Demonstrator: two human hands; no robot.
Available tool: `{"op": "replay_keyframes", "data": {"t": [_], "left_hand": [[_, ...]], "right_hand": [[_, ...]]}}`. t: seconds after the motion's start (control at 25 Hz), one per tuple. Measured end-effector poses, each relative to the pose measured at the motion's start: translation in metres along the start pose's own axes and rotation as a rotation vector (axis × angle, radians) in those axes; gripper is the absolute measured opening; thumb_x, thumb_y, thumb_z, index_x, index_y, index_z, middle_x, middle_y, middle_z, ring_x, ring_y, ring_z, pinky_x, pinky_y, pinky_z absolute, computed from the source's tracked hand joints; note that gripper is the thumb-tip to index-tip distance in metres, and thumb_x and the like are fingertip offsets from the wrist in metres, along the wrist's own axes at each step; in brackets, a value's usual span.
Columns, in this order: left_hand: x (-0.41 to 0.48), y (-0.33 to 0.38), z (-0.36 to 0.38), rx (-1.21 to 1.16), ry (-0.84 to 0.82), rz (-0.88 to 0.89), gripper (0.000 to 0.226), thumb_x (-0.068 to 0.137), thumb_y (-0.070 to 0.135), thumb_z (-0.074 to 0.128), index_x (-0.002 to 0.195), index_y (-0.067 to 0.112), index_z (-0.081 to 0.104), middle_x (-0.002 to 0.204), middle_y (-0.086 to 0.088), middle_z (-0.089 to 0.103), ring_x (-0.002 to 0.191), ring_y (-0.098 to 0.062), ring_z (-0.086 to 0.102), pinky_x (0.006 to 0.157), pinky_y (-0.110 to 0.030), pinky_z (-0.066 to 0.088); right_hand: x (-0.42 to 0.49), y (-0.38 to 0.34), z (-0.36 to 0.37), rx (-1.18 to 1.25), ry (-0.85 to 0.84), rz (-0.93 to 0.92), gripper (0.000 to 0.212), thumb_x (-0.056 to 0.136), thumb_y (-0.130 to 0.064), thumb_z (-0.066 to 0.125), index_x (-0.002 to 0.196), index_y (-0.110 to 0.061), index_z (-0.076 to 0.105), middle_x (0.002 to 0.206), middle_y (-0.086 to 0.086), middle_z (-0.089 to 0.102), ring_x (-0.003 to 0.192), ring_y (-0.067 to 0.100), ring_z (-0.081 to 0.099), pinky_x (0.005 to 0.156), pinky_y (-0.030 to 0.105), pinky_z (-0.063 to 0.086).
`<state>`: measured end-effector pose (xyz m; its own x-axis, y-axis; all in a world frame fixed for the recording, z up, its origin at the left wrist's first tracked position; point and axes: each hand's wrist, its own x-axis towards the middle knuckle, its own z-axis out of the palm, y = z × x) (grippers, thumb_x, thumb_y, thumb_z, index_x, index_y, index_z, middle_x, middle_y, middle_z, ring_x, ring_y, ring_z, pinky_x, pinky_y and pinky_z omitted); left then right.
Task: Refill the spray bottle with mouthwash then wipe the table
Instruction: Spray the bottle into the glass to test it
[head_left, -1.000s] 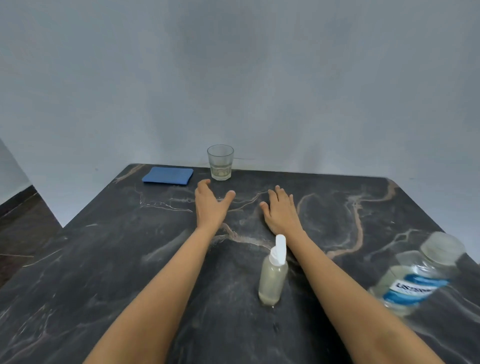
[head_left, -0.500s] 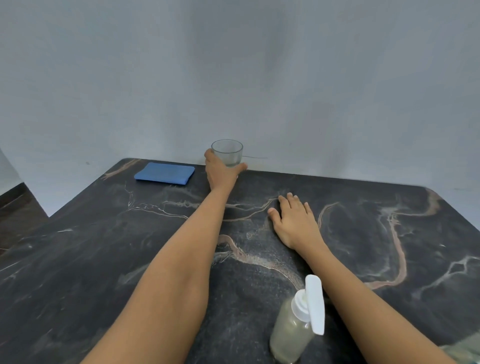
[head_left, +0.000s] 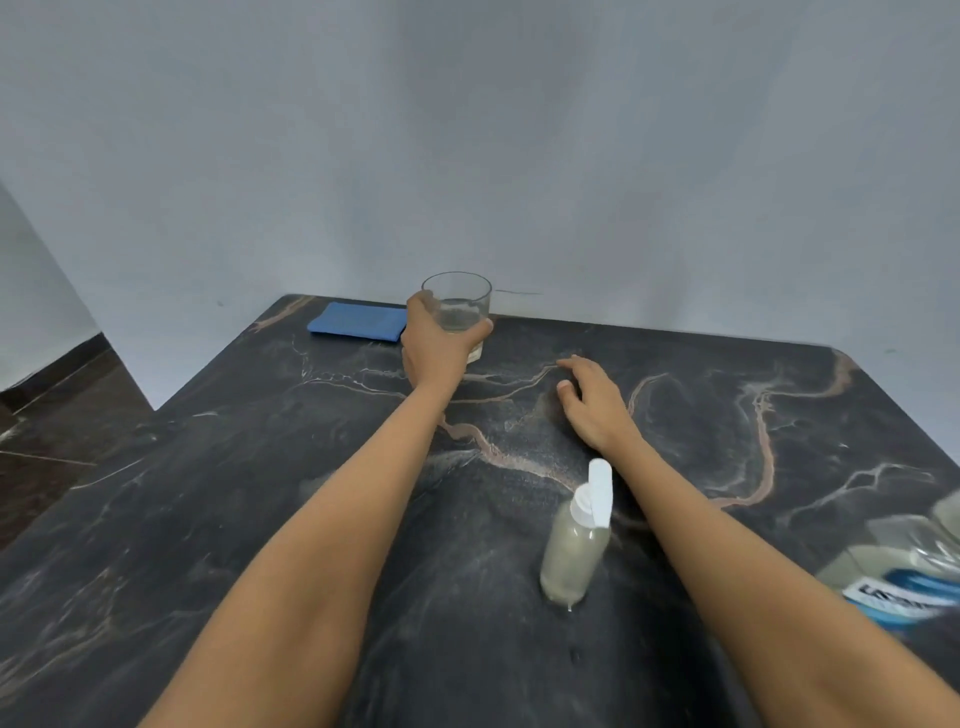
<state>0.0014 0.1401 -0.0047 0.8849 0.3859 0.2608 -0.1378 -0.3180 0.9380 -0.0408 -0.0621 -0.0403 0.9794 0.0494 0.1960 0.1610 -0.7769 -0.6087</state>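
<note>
a: while the left hand (head_left: 434, 345) was wrapped around the drinking glass (head_left: 457, 312) at the far edge of the dark marble table (head_left: 208, 519), where was the right one?

b: the right hand (head_left: 592, 402) was over the tabletop, fingers loosely curled and apart, gripping nothing.

a: and the spray bottle?

b: the spray bottle (head_left: 574, 545) stood upright near the right forearm, white cap on, cloudy pale liquid inside. the mouthwash bottle (head_left: 904, 566), blurred, sat at the right edge with its blue label showing.

a: the cloth?

b: a folded blue cloth (head_left: 358, 322) lay flat just left of the glass. a little clear liquid was in the glass.
</note>
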Motion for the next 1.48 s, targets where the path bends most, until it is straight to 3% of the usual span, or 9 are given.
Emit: {"op": "replay_keyframes", "data": {"t": [0.12,0.32,0.4,0.56,0.72,0.96,1.16,1.28,1.48], "left_hand": [[-0.052,0.009,-0.040,-0.002,-0.003,-0.007,0.082,0.064,0.043,0.084,0.131,0.020,0.042,0.126,0.002,0.055,0.109,-0.013,0.050,0.082,-0.027,0.038],[-0.135,0.017,-0.100,-0.017,-0.034,-0.040,0.090,0.058,0.046,0.085,0.134,0.023,0.041,0.132,0.003,0.055,0.114,-0.013,0.052,0.085,-0.024,0.039],[-0.165,0.019,-0.118,-0.033,-0.049,-0.035,0.090,0.057,0.047,0.086,0.132,0.026,0.042,0.131,0.005,0.056,0.111,-0.010,0.052,0.085,-0.021,0.039],[-0.210,0.015,-0.141,-0.053,-0.069,-0.038,0.085,0.057,0.044,0.086,0.129,0.028,0.045,0.127,0.009,0.056,0.112,-0.012,0.054,0.085,-0.021,0.040],[-0.236,0.003,-0.153,-0.050,-0.076,-0.036,0.086,0.059,0.039,0.087,0.133,0.022,0.045,0.132,0.007,0.055,0.120,-0.013,0.052,0.097,-0.027,0.043],[-0.251,-0.004,-0.158,-0.093,-0.098,-0.027,0.090,0.063,0.036,0.087,0.139,0.023,0.040,0.140,0.005,0.050,0.127,-0.010,0.047,0.104,-0.026,0.039],[-0.250,-0.008,-0.158,-0.075,-0.132,-0.027,0.090,0.063,0.044,0.084,0.137,0.030,0.036,0.140,0.006,0.050,0.126,-0.008,0.047,0.096,-0.020,0.036],[-0.249,-0.010,-0.157,-0.074,-0.141,-0.027,0.088,0.063,0.046,0.084,0.135,0.033,0.036,0.138,0.006,0.051,0.123,-0.008,0.048,0.091,-0.017,0.035],[-0.246,-0.011,-0.155,-0.076,-0.140,-0.027,0.088,0.061,0.047,0.084,0.134,0.034,0.036,0.136,0.008,0.052,0.123,-0.009,0.049,0.096,-0.023,0.038]], "right_hand": [[-0.037,-0.010,-0.015,0.177,0.069,0.069,0.037,0.097,-0.012,0.042,0.133,-0.009,0.050,0.140,0.008,0.048,0.131,0.022,0.042,0.106,0.026,0.028],[-0.112,-0.023,-0.020,0.374,0.062,0.173,0.036,0.097,-0.010,0.042,0.131,-0.012,0.053,0.136,0.006,0.051,0.127,0.021,0.047,0.110,0.040,0.036],[-0.140,-0.033,-0.025,0.570,0.046,0.219,0.036,0.097,-0.005,0.041,0.131,-0.011,0.051,0.137,0.008,0.051,0.128,0.023,0.047,0.110,0.044,0.038],[-0.190,-0.047,-0.041,0.861,0.088,0.116,0.047,0.086,0.002,0.044,0.130,-0.016,0.049,0.136,0.005,0.054,0.126,0.023,0.050,0.099,0.032,0.046],[-0.210,-0.062,-0.048,0.666,-0.075,-0.090,0.059,0.079,-0.006,0.061,0.131,-0.029,0.045,0.136,-0.005,0.052,0.129,0.013,0.047,0.108,0.030,0.037],[-0.207,-0.070,-0.048,0.492,-0.092,-0.110,0.045,0.088,-0.014,0.066,0.129,-0.018,0.048,0.125,-0.001,0.057,0.118,0.019,0.055,0.107,0.045,0.041],[-0.207,-0.084,-0.044,0.587,0.151,-0.127,0.040,0.082,-0.032,0.069,0.112,-0.028,0.044,0.109,-0.003,0.057,0.098,0.009,0.058,0.086,0.028,0.050],[-0.202,-0.092,-0.043,0.687,0.247,-0.094,0.041,0.084,-0.030,0.069,0.113,-0.025,0.040,0.105,0.001,0.057,0.095,0.014,0.057,0.086,0.037,0.049],[-0.198,-0.104,-0.036,0.720,0.404,-0.115,0.043,0.086,-0.024,0.067,0.117,-0.030,0.039,0.107,-0.005,0.059,0.092,0.005,0.061,0.083,0.027,0.050]]}}
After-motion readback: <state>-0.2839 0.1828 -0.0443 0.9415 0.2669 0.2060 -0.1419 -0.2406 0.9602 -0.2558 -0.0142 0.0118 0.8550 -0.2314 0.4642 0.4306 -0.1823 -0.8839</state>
